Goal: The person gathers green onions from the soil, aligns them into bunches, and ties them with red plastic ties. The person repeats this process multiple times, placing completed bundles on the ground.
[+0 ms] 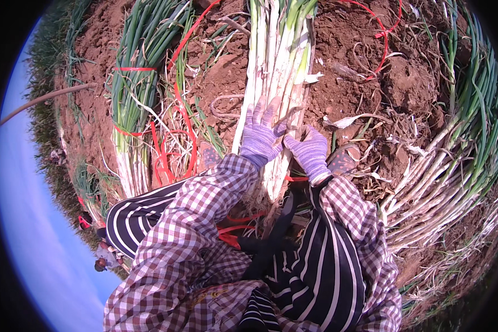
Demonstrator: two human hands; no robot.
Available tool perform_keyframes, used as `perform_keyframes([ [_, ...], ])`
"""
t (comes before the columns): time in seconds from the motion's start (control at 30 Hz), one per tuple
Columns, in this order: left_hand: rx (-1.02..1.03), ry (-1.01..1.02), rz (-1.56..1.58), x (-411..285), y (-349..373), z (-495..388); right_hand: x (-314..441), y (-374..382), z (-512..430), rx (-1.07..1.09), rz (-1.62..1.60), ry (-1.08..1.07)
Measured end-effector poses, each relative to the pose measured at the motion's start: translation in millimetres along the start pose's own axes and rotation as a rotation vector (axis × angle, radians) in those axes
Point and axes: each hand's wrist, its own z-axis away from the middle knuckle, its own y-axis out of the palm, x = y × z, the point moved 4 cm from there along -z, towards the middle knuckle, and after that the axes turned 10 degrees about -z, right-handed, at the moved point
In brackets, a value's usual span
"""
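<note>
A bundle of green onions (280,62) with long white stalks lies on the soil before me, roots toward my body. Across its stalks my left hand (260,139), in a purple knit glove, rests flat with fingers apart. Close by, my right hand (309,149), gloved alike, has its fingers curled at the bundle's right edge. Whether those fingertips pinch a stalk or a dry leaf is hidden. A bit of red strap (296,179) shows beside the lower stalks, under my right wrist.
A green onion bundle (135,95) with red ties lies at left. Loose red strap (185,120) coils beside it; another red strap (385,41) arcs at upper right. Untied green onions (444,170) lie at right. My shoes (343,159) flank the middle bundle. Distant people (106,255) are at far left.
</note>
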Motion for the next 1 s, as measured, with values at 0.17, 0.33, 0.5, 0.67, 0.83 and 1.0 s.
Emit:
perform_keyframes([
  [0.17, 0.063, -0.047, -0.108, -6, -7, -9, -14, -1, -7, -0.017, -0.172, 0.064],
  [0.33, 0.046, -0.024, 0.196, 9, -22, -21, -16, -4, -9, -0.039, -0.227, -0.024],
  [0.5, -0.196, -0.144, 0.155, -3, -14, -26, -42, -24, -12, -0.025, -0.689, 0.170],
  [0.67, -0.138, -0.138, 0.152, -6, -10, -26, 61, -68, -66, -0.183, -0.655, -0.182],
  [0.83, -0.141, -0.188, 0.590, 2, 7, -21, 120, -51, -149, -0.067, -0.333, -0.017],
  [1.0, -0.232, -0.078, 0.155, 0, 3, -21, 100, -30, -159, -0.117, -0.574, -0.114],
])
